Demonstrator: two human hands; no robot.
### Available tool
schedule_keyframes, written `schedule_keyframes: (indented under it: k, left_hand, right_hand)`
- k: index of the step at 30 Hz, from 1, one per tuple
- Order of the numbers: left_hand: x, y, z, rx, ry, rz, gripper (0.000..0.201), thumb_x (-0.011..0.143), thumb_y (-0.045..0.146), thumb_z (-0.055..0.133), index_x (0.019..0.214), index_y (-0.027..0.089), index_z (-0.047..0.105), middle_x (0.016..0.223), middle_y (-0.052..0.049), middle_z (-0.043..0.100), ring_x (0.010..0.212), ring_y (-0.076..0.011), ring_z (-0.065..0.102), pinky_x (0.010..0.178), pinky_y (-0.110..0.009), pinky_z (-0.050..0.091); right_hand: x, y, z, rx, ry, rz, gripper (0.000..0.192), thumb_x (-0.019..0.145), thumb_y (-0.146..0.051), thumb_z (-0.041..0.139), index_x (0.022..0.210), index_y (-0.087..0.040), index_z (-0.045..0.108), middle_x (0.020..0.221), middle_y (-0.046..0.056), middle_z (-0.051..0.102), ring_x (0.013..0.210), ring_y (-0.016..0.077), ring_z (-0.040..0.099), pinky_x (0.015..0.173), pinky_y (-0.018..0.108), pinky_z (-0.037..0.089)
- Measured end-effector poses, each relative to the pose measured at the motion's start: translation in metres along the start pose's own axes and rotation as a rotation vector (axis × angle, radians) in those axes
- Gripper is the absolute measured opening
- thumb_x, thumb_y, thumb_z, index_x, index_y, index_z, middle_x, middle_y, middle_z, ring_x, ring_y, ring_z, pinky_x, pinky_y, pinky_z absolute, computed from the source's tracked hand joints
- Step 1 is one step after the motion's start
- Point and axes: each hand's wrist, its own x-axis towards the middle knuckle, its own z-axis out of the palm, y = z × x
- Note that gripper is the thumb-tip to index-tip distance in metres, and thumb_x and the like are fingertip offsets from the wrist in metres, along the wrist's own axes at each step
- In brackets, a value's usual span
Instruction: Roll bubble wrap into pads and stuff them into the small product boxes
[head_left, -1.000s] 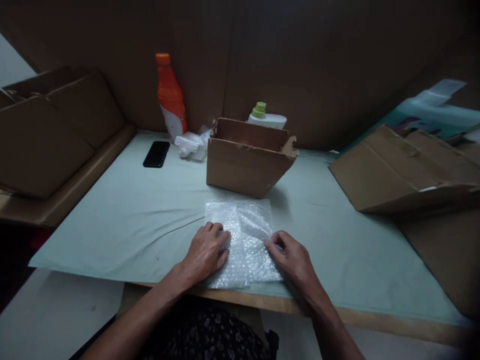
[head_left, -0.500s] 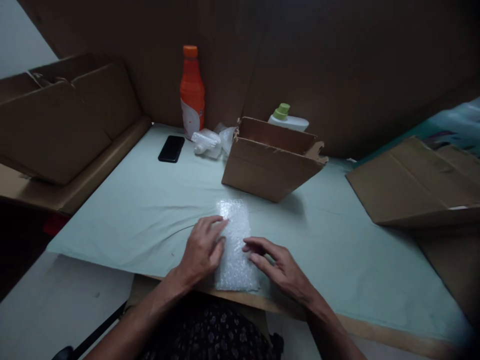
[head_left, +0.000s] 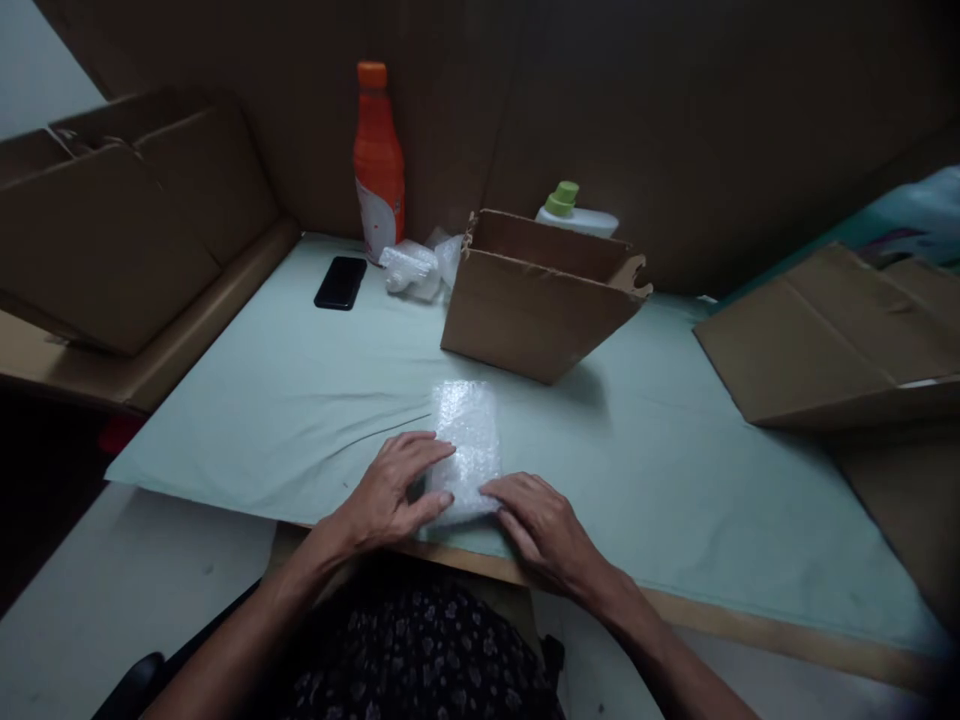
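A clear sheet of bubble wrap (head_left: 469, 425) lies on the cloth near the table's front edge, its near end folded up over itself. My left hand (head_left: 394, 490) rests at its left side, fingers stretched and the thumb apart, with fingertips touching the wrap. On the near right corner, my right hand (head_left: 544, 525) has its fingers closed over the folded edge, the thumb tucked below them. Whether something flat lies inside the wrap, I cannot tell.
A tilted open cardboard box (head_left: 525, 315) stands beyond the wrap. Behind are an orange bottle (head_left: 379, 165), a white bottle with green cap (head_left: 574, 215), crumpled bubble wrap (head_left: 412, 270) and a black phone (head_left: 340, 283). Cardboard boxes flank the table, left (head_left: 112, 240) and right (head_left: 840, 340).
The near end of the bubble wrap has been folded upward, so the sheet looks shorter. My right hand has closed on its near right corner, while my left hand has spread its fingers.
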Motion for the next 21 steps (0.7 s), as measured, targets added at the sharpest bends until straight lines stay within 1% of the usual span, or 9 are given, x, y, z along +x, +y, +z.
schedule_keyframes:
  k: [3, 5, 7, 9, 11, 13, 15, 18, 21]
  left_hand:
    - [-0.023, 0.012, 0.005, -0.027, -0.003, -0.035, 0.077, 0.081, 0.039, 0.074, 0.150, 0.026, 0.042, 0.142, -0.012, 0.058, 0.131, -0.0307, 0.050, 0.110, -0.052, 0.043]
    - [-0.027, 0.014, 0.015, -0.001, 0.047, -0.093, 0.071, 0.086, 0.033, 0.067, 0.151, 0.025, 0.040, 0.138, -0.012, 0.061, 0.122, -0.0278, 0.057, 0.105, -0.048, 0.047]
    - [-0.022, 0.008, 0.027, 0.015, 0.112, -0.183, 0.058, 0.093, 0.025, 0.054, 0.150, 0.023, 0.043, 0.132, -0.012, 0.065, 0.107, -0.0234, 0.064, 0.097, -0.043, 0.052]
    - [-0.010, -0.001, 0.035, 0.031, 0.125, -0.246, 0.057, 0.093, 0.023, 0.052, 0.149, 0.022, 0.042, 0.124, -0.010, 0.069, 0.095, -0.0207, 0.066, 0.090, -0.038, 0.055]
    - [0.002, -0.010, 0.039, 0.080, 0.083, -0.264, 0.063, 0.089, 0.023, 0.057, 0.150, 0.023, 0.041, 0.113, -0.008, 0.072, 0.089, -0.0201, 0.067, 0.086, -0.036, 0.055]
    - [0.010, -0.016, 0.040, 0.148, 0.051, -0.252, 0.064, 0.088, 0.023, 0.058, 0.150, 0.023, 0.041, 0.101, -0.006, 0.072, 0.087, -0.0207, 0.067, 0.084, -0.036, 0.055]
    - [0.012, -0.016, 0.039, 0.221, 0.092, -0.213, 0.061, 0.091, 0.023, 0.055, 0.150, 0.022, 0.041, 0.100, -0.007, 0.071, 0.090, -0.0223, 0.066, 0.085, -0.038, 0.055]
    - [0.002, -0.005, 0.033, 0.306, 0.220, -0.059, 0.059, 0.094, 0.029, 0.056, 0.149, 0.021, 0.039, 0.125, -0.014, 0.064, 0.114, -0.0287, 0.061, 0.098, -0.047, 0.051]
    - [-0.016, 0.010, 0.025, 0.327, 0.183, 0.104, 0.063, 0.093, 0.028, 0.060, 0.151, 0.024, 0.036, 0.139, -0.016, 0.058, 0.129, -0.0322, 0.052, 0.108, -0.054, 0.042]
  right_hand:
    - [0.010, -0.005, -0.008, 0.179, -0.046, 0.166, 0.026, 0.098, -0.026, 0.050, 0.114, -0.022, 0.070, 0.102, 0.006, 0.077, 0.092, 0.0209, 0.070, 0.085, 0.036, 0.056]
    - [0.013, -0.008, -0.011, 0.271, -0.074, 0.285, 0.027, 0.098, -0.032, 0.050, 0.115, -0.023, 0.069, 0.098, 0.004, 0.076, 0.084, 0.0194, 0.070, 0.078, 0.032, 0.056]
    - [0.009, -0.009, -0.012, 0.258, 0.002, 0.345, 0.029, 0.097, -0.035, 0.052, 0.118, -0.022, 0.068, 0.095, 0.004, 0.076, 0.079, 0.0195, 0.070, 0.072, 0.032, 0.056]
    - [0.000, -0.011, -0.012, 0.107, 0.203, 0.273, 0.027, 0.095, -0.033, 0.056, 0.117, -0.022, 0.067, 0.097, 0.006, 0.075, 0.084, 0.0220, 0.070, 0.075, 0.035, 0.056]
    - [-0.010, -0.013, -0.009, -0.082, 0.359, 0.094, 0.023, 0.094, -0.025, 0.060, 0.116, -0.022, 0.067, 0.099, 0.008, 0.075, 0.091, 0.0239, 0.070, 0.082, 0.039, 0.054]
    - [-0.013, -0.015, -0.003, -0.217, 0.315, -0.067, 0.027, 0.092, -0.018, 0.060, 0.118, -0.022, 0.066, 0.107, 0.010, 0.075, 0.101, 0.0263, 0.068, 0.088, 0.043, 0.052]
    - [-0.008, -0.014, 0.004, -0.286, 0.196, -0.129, 0.032, 0.092, -0.015, 0.059, 0.123, -0.021, 0.064, 0.118, 0.012, 0.072, 0.110, 0.0295, 0.065, 0.091, 0.047, 0.051]
    - [0.005, -0.007, 0.009, -0.239, 0.117, -0.086, 0.031, 0.095, -0.014, 0.054, 0.123, -0.019, 0.065, 0.119, 0.014, 0.072, 0.109, 0.0291, 0.065, 0.090, 0.048, 0.052]
    - [0.008, -0.004, 0.003, -0.013, 0.037, -0.007, 0.030, 0.096, -0.017, 0.052, 0.123, -0.022, 0.066, 0.115, 0.010, 0.074, 0.105, 0.0246, 0.067, 0.092, 0.044, 0.053]
